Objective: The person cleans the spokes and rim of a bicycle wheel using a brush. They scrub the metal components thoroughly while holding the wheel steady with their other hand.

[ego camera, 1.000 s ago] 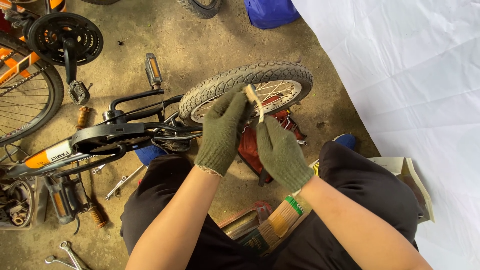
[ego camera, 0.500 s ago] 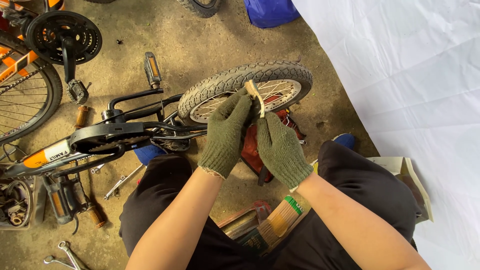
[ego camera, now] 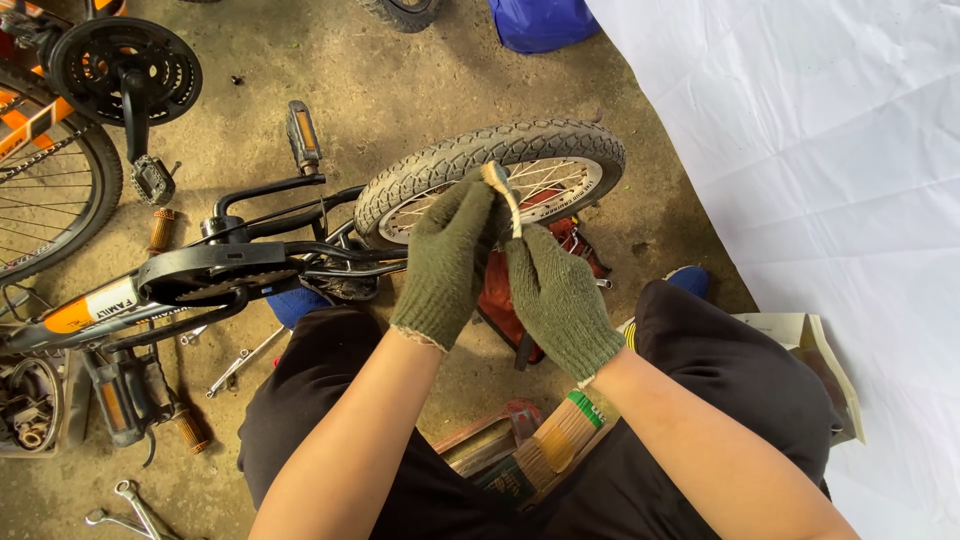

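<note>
I see both my hands in green knit gloves at the middle of the frame, meeting over a small wheel. My left hand [ego camera: 447,262] and right hand [ego camera: 560,300] are both closed on a thin pale strip [ego camera: 502,197]. The fingertips of both pinch it, and its free end pokes up above them. I cannot tell what the strip is made of, nor how much of it is hidden inside the gloves.

The strip's long axis runs from upper left to lower right, steeply, almost up the frame. It crosses the tyre [ego camera: 470,158] at its near edge, just above my fingers and touching or nearly touching the tread. The left hand sits higher and closer to the tyre; the right is just below and to the right, nearer the red part [ego camera: 500,300] under the wheel.

The wheel lies flat-ish in the upper centre, its silver rim [ego camera: 560,190] and spokes showing to the right of my hands. It belongs to a small black bike [ego camera: 230,265] lying on its side to the left, with a pedal [ego camera: 303,135] pointing up the frame.

The floor [ego camera: 380,70] is bare, dusty concrete. Spanners [ego camera: 235,365] lie at lower left, a second bike's wheel and chainring [ego camera: 125,68] sit at upper left, and a white sheet [ego camera: 820,170] fills the right side. My knees crowd the bottom, so room is tight below my hands but open above the tyre.
</note>
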